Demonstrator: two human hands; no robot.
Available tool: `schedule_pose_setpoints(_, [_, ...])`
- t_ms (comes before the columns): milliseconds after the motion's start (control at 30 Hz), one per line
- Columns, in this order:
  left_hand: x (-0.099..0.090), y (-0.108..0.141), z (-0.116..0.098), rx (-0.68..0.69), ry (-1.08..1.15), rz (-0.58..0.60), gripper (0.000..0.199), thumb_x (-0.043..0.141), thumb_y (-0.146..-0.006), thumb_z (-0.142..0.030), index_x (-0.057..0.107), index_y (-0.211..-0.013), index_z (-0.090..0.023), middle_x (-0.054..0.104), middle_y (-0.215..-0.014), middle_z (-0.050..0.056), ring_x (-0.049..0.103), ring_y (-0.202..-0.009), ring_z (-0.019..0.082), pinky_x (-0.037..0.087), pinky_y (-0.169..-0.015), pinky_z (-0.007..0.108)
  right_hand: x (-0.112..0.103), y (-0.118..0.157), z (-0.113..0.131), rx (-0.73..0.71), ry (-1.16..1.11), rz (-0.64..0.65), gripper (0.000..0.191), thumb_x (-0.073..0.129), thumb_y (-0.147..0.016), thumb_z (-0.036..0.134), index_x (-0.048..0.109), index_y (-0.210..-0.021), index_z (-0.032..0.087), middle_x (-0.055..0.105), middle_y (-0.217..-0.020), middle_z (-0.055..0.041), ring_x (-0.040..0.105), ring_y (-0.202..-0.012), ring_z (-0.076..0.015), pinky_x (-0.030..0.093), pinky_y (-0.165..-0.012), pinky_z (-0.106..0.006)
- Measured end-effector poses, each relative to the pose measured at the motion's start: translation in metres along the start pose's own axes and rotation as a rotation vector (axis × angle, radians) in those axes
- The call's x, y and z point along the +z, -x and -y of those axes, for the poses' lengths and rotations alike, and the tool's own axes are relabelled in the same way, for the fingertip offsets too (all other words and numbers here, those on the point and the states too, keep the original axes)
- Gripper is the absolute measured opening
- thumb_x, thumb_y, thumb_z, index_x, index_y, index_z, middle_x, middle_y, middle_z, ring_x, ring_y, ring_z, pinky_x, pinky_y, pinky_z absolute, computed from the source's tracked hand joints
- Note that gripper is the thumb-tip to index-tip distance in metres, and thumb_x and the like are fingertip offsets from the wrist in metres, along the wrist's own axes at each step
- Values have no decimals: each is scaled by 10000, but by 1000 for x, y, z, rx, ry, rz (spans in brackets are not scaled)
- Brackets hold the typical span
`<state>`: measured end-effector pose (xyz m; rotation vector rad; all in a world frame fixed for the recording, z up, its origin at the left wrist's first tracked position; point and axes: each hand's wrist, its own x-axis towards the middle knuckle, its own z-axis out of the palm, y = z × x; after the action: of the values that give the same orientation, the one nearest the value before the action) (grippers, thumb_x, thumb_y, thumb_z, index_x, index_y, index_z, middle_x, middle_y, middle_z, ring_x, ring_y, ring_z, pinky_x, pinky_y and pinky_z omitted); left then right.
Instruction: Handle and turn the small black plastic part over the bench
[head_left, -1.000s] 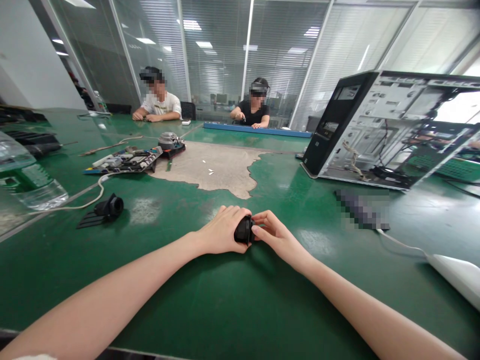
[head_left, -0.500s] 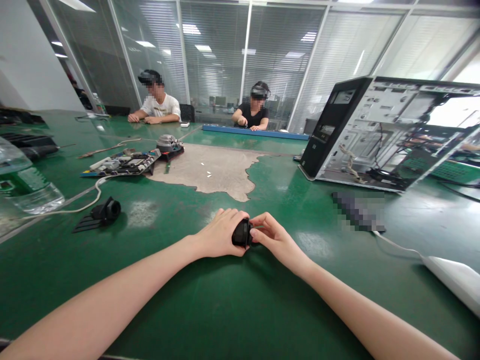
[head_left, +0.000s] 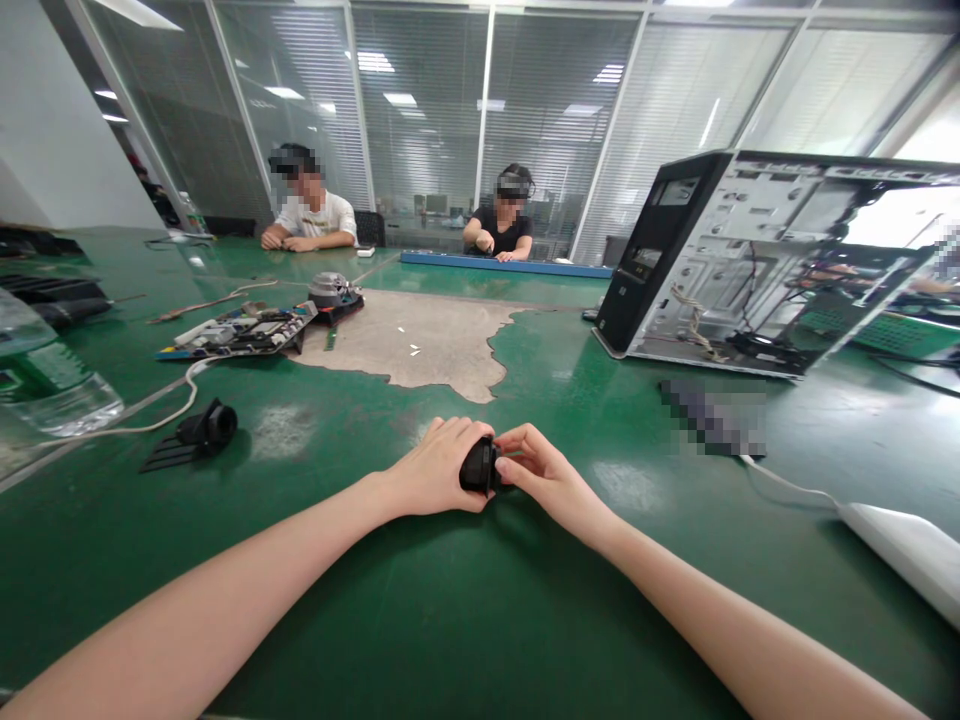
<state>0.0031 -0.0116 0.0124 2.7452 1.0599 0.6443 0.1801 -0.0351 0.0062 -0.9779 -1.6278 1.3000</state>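
Observation:
A small black device [head_left: 475,467] with a rounded body is held just above the green table. My left hand [head_left: 442,462] wraps over it from the left, thumb below and fingers across the top. At its right side, my right hand [head_left: 534,462] pinches a narrow black part with thumb and forefinger. Fingers cover much of the device, so its exact kind does not show. To the left, a black plastic piece [head_left: 217,425] with a round end and flat prongs lies on the table.
An open computer case [head_left: 675,270] stands at the right. A circuit board [head_left: 240,332] and a fan-like cooler [head_left: 334,292] lie at the left, near a water bottle [head_left: 52,385]. A cable runs to a white box [head_left: 904,545]. Two people sit across the table [head_left: 480,620].
The view has shifted slightly, so the surroundings sit a little further left. The black device appears turned a little in my hands. Both hands keep their hold.

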Motion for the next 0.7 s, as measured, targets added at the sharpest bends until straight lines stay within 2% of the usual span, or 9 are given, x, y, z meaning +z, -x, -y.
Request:
schedule_pose_setpoints(100, [0, 0, 0, -1, 2, 3, 516, 618, -596, -377, 402, -1032, -206, 517, -923, 35, 467, -845, 221, 324, -734, 337, -1, 0, 1, 31, -7, 35, 260, 568, -742, 343, 453, -928, 202, 537, -891, -19, 549, -805, -134, 447, -749, -318])
schedule_pose_setpoints(267, [0, 1, 0, -2, 3, 12, 553, 631, -575, -357, 388, -1049, -210, 516, -941, 34, 466, -848, 220, 323, -731, 336, -2, 6, 7, -13, -49, 127, 323, 652, -674, 242, 423, -901, 228, 514, -937, 3, 549, -847, -132, 458, -743, -299])
schedule_pose_setpoints(400, [0, 0, 0, 1, 4, 3, 522, 616, -594, -351, 391, -1044, -210, 514, -948, 33, 466, -855, 217, 322, -736, 335, 1, 6, 6, -18, -11, 53, 212, 608, -717, 271, 444, -835, 211, 510, -905, -1, 541, -864, -141, 459, -727, -293])
schedule_pose_setpoints(500, [0, 0, -1, 5, 7, 0, 507, 609, -605, -365, 396, -1037, -209, 516, -943, 33, 465, -857, 217, 320, -741, 335, 3, 4, 3, -7, -10, 0, 218, 581, -738, 299, 436, -876, 211, 514, -896, -5, 553, -810, -131, 460, -731, -307])
schedule_pose_setpoints(700, [0, 1, -1, -2, 1, 9, 538, 617, -588, -368, 391, -1048, -204, 511, -941, 35, 461, -858, 220, 315, -743, 334, -2, 5, 4, -9, -23, 126, 296, 614, -715, 275, 420, -929, 214, 521, -940, -10, 565, -812, -125, 465, -734, -292])
